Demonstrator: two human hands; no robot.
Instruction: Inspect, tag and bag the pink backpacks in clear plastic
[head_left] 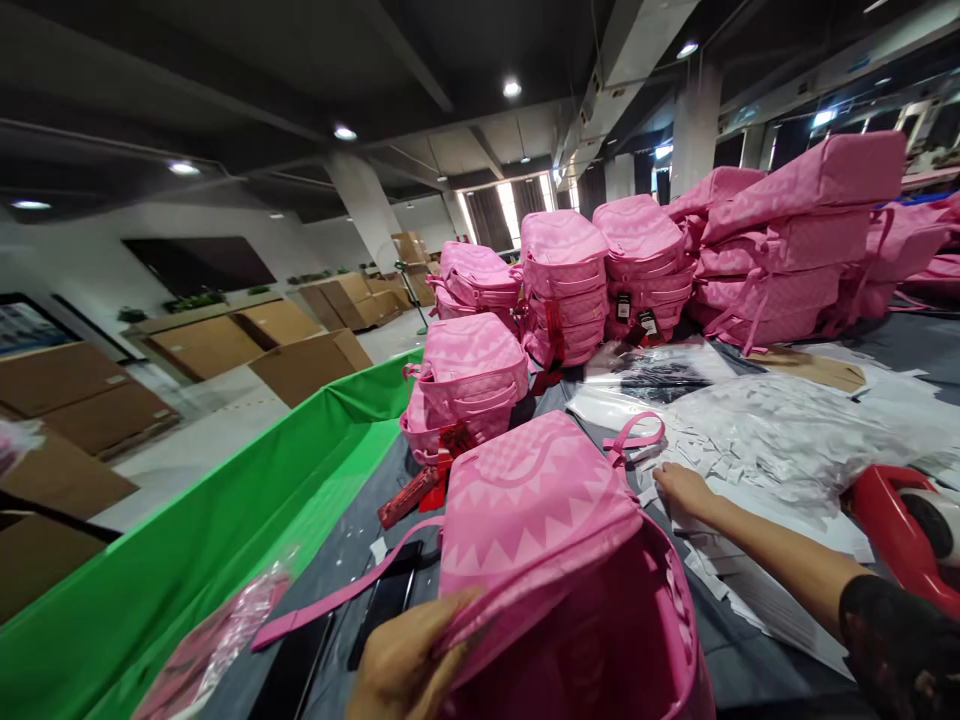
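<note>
A pink backpack (536, 500) with a pale zigzag pattern lies on the dark table directly in front of me, its main compartment gaping toward me. My left hand (412, 655) is closed on the edge of its front panel at the lower left. Beyond the bag's right side, my right hand (684, 490) reaches over a spread of small white paper slips (739, 465). Its fingers are curled together at the edge of the slips; what they hold, if anything, is too small to make out. A pink strap (345, 590) trails left from the bag across a black phone-like object (386, 600).
Stacked pink backpacks (566, 285) line the table's far side. A red tape dispenser (900, 530) stands at right, near clear plastic bags (780, 425). Red tags (420, 485) lie beyond the open bag. Green sheeting (300, 480) borders the left edge; cardboard boxes (202, 345) stand beyond.
</note>
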